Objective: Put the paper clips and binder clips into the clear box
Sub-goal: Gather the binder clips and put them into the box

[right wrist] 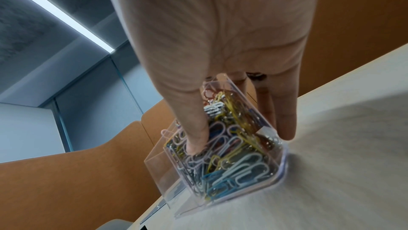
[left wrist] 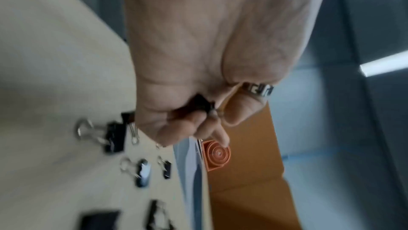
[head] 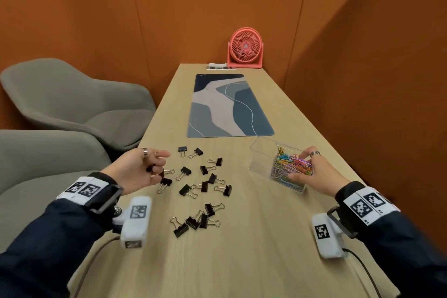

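Note:
A clear box (head: 262, 156) stands on the table at the right, its near end full of coloured paper clips (head: 291, 164). My right hand (head: 316, 169) grips the box, thumb on the near wall and fingers on the far side. In the right wrist view the box (right wrist: 167, 169) shows paper clips (right wrist: 238, 167) packed against its wall. Several black binder clips (head: 205, 186) lie scattered mid-table. My left hand (head: 147, 169) hovers at their left edge, fingers curled round a black binder clip (left wrist: 198, 102) tucked in the palm.
A blue patterned desk mat (head: 229, 106) lies beyond the clips, and a coral fan (head: 245, 48) stands at the table's far end. Two grey chairs (head: 72, 104) sit off the left edge. An orange wall runs along the right side.

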`<state>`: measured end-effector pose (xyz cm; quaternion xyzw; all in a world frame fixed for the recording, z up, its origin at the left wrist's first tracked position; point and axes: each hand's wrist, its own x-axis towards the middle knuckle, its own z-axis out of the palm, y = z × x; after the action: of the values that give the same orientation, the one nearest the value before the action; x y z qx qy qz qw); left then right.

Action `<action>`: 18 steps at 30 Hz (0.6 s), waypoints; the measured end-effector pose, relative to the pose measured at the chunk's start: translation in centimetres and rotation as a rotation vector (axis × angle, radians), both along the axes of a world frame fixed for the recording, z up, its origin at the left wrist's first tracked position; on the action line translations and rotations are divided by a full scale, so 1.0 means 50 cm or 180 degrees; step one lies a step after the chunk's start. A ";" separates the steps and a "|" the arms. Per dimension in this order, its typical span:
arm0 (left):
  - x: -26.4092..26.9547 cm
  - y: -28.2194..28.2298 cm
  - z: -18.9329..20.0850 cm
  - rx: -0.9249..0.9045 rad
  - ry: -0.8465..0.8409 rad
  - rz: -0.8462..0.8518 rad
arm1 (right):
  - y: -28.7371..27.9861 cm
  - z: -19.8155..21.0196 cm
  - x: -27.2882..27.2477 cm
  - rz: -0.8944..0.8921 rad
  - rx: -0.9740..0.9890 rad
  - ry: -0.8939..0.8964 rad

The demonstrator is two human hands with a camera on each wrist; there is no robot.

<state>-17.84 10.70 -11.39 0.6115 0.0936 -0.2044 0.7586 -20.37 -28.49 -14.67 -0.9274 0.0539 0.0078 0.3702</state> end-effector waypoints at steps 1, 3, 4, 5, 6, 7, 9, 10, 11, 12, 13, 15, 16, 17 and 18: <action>0.005 -0.006 -0.005 0.0830 -0.0232 -0.0031 | 0.000 -0.001 0.001 -0.0008 0.0008 0.0001; 0.017 -0.011 -0.023 0.2861 -0.0838 -0.0488 | -0.001 -0.002 0.001 -0.0016 0.0019 0.0006; 0.025 -0.008 -0.036 0.3620 -0.0986 -0.0758 | -0.001 -0.001 0.002 -0.0015 0.0012 0.0007; 0.029 -0.005 -0.047 0.4135 -0.0997 -0.0958 | 0.000 -0.001 0.002 -0.0009 -0.0001 0.0012; 0.031 -0.003 -0.055 0.4406 -0.0949 -0.1096 | 0.001 0.000 0.002 -0.0009 -0.0017 0.0020; 0.033 -0.002 -0.063 0.4538 -0.0927 -0.1195 | 0.000 0.001 0.001 -0.0013 -0.0029 0.0032; 0.035 -0.007 -0.073 0.4579 -0.0966 -0.1240 | 0.001 0.001 0.001 -0.0022 -0.0047 0.0052; 0.035 -0.009 -0.075 0.4595 -0.1023 -0.1267 | 0.001 0.001 0.001 -0.0019 -0.0051 0.0053; 0.035 -0.012 -0.077 0.4650 -0.1113 -0.1286 | 0.001 0.002 0.001 -0.0011 -0.0055 0.0050; 0.037 -0.013 -0.078 0.4720 -0.1163 -0.1297 | 0.001 0.002 0.001 -0.0002 -0.0056 0.0038; 0.040 -0.013 -0.079 0.4790 -0.1192 -0.1317 | 0.001 0.002 0.001 0.0000 -0.0052 0.0028; 0.039 -0.016 -0.080 0.4943 -0.1184 -0.1418 | -0.001 -0.001 0.001 -0.0011 -0.0039 0.0032; 0.038 -0.018 -0.080 0.5015 -0.1152 -0.1469 | -0.002 -0.002 0.001 -0.0016 -0.0047 0.0036; 0.036 -0.022 -0.079 0.5064 -0.1115 -0.1526 | -0.002 -0.002 0.002 -0.0021 -0.0069 0.0040; 0.035 -0.025 -0.079 0.5068 -0.1079 -0.1562 | -0.002 -0.002 0.002 -0.0025 -0.0088 0.0038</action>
<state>-16.08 9.46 -15.36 0.9882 -0.0407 -0.1419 0.0400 -20.27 -28.60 -14.77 -0.9321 0.0599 0.0112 0.3570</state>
